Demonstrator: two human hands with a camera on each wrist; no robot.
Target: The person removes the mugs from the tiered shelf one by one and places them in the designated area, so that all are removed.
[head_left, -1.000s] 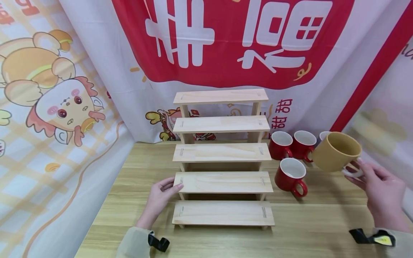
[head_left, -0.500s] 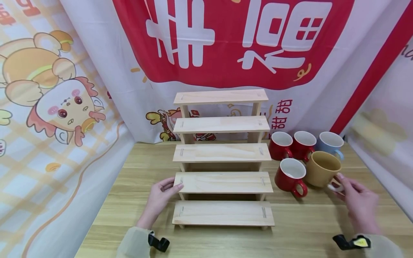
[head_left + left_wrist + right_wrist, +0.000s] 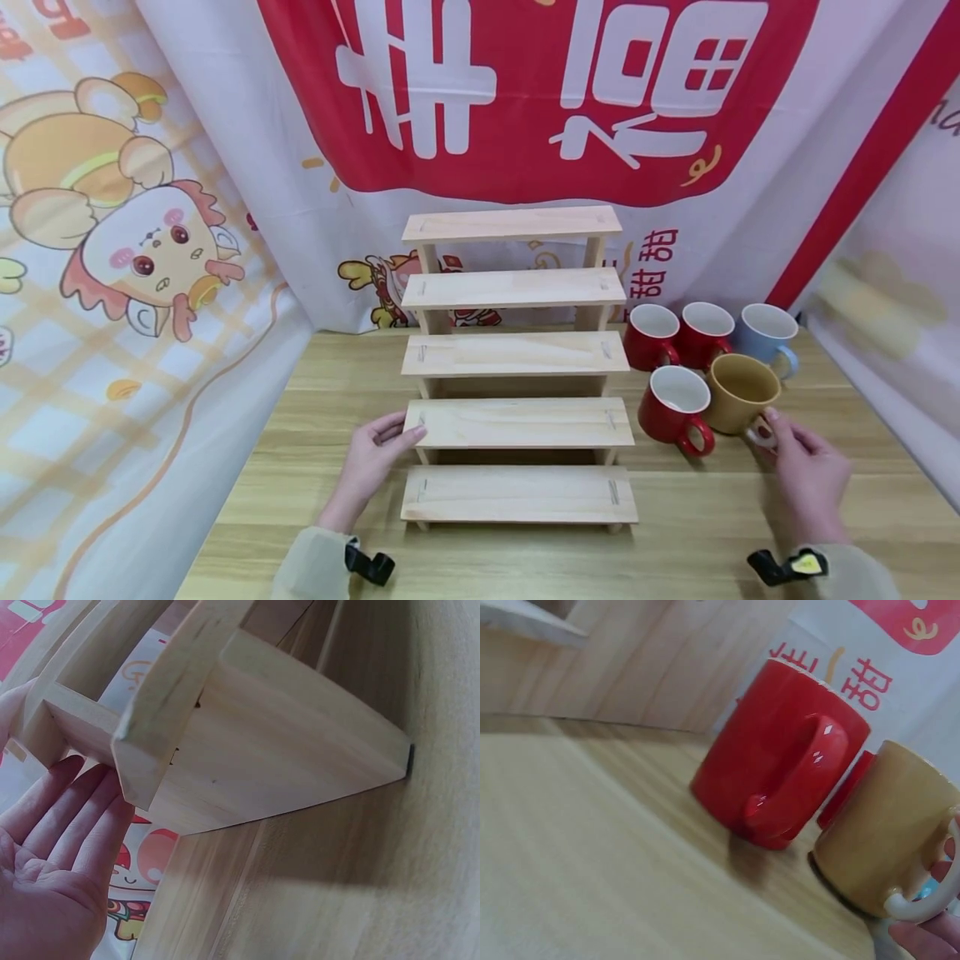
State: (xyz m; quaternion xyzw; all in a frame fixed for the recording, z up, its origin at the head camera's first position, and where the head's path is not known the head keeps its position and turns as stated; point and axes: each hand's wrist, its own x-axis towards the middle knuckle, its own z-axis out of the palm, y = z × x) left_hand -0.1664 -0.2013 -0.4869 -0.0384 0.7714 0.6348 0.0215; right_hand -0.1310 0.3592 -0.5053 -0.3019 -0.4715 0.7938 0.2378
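My right hand [image 3: 810,471] pinches the white handle of a tan mug [image 3: 731,404], which stands upright at the table's right side. Directly left of that mug is a red mug [image 3: 667,412] with a white inside, its handle turned toward me. In the right wrist view the tan mug [image 3: 885,832] sits close beside the red mug [image 3: 772,742]. My left hand [image 3: 377,454] grips the left end of a board on the wooden step shelf [image 3: 517,423], thumb on top. From the left wrist view, the fingers [image 3: 97,832] lie under the board's end.
Behind the tan mug stand two more red mugs [image 3: 651,343] and a light blue mug [image 3: 761,333]. The shelf rises in several tiers at the middle of the wooden table [image 3: 315,408]. Printed cloth [image 3: 720,242] hangs at the back and sides.
My right hand has brought the tan mug left and down from the right, beside the front red mug, uncovering the blue mug behind. The left hand has stayed on the shelf.
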